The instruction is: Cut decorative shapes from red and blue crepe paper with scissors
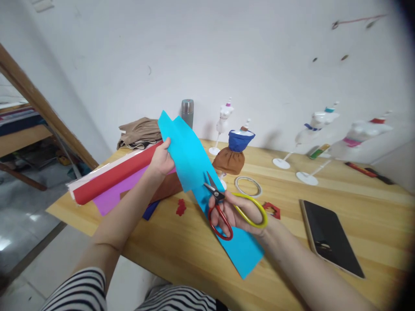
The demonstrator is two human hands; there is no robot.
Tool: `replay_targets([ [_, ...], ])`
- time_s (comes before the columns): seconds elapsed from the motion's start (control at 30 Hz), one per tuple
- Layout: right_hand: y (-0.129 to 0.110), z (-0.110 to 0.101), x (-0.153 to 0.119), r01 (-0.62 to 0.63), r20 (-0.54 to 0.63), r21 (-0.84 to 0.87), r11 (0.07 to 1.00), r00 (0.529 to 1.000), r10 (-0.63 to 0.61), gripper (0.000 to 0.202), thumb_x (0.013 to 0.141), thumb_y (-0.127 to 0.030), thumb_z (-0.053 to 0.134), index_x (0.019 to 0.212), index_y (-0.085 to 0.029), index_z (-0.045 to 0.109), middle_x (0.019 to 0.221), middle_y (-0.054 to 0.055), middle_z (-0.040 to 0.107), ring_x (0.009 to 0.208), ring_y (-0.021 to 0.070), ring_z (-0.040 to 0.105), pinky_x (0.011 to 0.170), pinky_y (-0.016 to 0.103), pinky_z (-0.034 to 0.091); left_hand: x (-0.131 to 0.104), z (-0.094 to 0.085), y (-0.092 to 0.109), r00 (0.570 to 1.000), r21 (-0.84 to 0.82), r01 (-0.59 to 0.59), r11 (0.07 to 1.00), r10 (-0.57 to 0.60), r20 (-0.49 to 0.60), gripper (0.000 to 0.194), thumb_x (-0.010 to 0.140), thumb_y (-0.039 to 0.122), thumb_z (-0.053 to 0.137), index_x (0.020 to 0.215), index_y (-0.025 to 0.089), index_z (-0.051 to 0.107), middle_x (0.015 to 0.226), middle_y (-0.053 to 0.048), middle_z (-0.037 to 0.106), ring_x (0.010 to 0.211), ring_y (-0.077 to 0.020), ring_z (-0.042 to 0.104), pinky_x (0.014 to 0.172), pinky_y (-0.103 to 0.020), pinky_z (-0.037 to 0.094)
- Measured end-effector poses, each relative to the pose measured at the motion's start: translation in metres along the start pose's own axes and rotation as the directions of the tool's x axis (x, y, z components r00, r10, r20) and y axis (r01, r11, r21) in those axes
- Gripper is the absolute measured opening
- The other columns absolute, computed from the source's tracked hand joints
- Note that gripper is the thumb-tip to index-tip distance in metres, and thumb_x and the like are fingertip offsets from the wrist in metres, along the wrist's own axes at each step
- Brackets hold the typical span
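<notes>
My left hand pinches the left edge of a long piece of bright blue material, raised above the table. The lower part of this piece slopes down to the right under my right hand and ends near the table's front edge. My right hand holds scissors with one red and one yellow handle. Their blades are apart and point up and left, in front of the blue material. A small red scrap lies below the blue piece, and a red cut-out piece is beside my right wrist.
Rolled red material, purple material and folded brown cloth lie at the left. Small mannequins and a flask stand by the wall. A ring of tape and a tablet are to the right.
</notes>
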State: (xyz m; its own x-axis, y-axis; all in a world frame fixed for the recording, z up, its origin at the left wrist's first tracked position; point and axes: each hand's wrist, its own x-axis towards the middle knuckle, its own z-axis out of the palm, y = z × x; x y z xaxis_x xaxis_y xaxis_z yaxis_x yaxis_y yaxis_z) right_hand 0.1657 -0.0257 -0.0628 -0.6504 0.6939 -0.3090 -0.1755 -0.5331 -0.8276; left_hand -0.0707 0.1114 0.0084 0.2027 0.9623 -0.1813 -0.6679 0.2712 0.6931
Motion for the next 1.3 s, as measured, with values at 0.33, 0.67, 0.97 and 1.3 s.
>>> replay_targets([
  [0.33, 0.001, 0.004, 0.007, 0.114, -0.084, -0.036, 0.993, 0.99, -0.116, 0.061, 0.077, -0.077, 0.074, 0.098, -0.02, 0.068, 0.073, 0.008, 0.077, 0.045, 0.0172, 0.062, 0.047, 0.028, 0.046, 0.002, -0.004, -0.002, 1.0, 0.001, 0.005, 1.0, -0.005, 0.014, 0.061, 0.109, 0.036, 0.045, 0.162, 0.006, 0.045, 0.125, -0.018, 0.08, 0.117, -0.0307, 0.076, 0.117, -0.047, 0.051],
  [0.67, 0.002, 0.006, 0.007, 0.248, -0.116, -0.109, 0.963, 0.959, -0.26, 0.059, 0.081, -0.072, 0.074, 0.099, -0.016, 0.072, 0.071, 0.01, 0.076, 0.044, 0.016, 0.061, 0.046, 0.027, 0.044, -0.008, -0.003, -0.01, 0.985, 0.142, 0.033, 0.989, -0.056, 0.162, 0.05, 0.102, 0.019, 0.056, 0.149, 0.002, 0.058, 0.117, -0.02, 0.081, 0.112, -0.0344, 0.078, 0.121, -0.056, 0.046],
  [0.97, 0.004, 0.0, 0.004, 0.286, -0.09, -0.173, 0.943, 0.948, -0.304, 0.057, 0.086, -0.071, 0.069, 0.102, -0.016, 0.071, 0.072, 0.01, 0.076, 0.045, 0.0173, 0.06, 0.046, 0.03, 0.044, -0.01, -0.002, -0.007, 0.966, 0.21, -0.103, 0.972, 0.048, 0.255, 0.069, 0.082, -0.004, 0.062, 0.149, 0.013, 0.062, 0.115, -0.014, 0.083, 0.102, -0.0318, 0.081, 0.11, -0.05, 0.055],
  [1.3, 0.012, -0.009, 0.01, 0.385, -0.007, -0.161, 0.909, 0.92, -0.392, 0.057, 0.088, -0.072, 0.071, 0.103, -0.017, 0.072, 0.066, 0.005, 0.073, 0.042, 0.014, 0.057, 0.045, 0.027, 0.045, -0.01, -0.005, -0.006, 0.956, 0.246, -0.116, 0.962, 0.041, 0.291, 0.076, 0.07, 0.001, 0.07, 0.145, 0.012, 0.063, 0.112, -0.012, 0.083, 0.105, -0.0316, 0.078, 0.11, -0.051, 0.055],
])
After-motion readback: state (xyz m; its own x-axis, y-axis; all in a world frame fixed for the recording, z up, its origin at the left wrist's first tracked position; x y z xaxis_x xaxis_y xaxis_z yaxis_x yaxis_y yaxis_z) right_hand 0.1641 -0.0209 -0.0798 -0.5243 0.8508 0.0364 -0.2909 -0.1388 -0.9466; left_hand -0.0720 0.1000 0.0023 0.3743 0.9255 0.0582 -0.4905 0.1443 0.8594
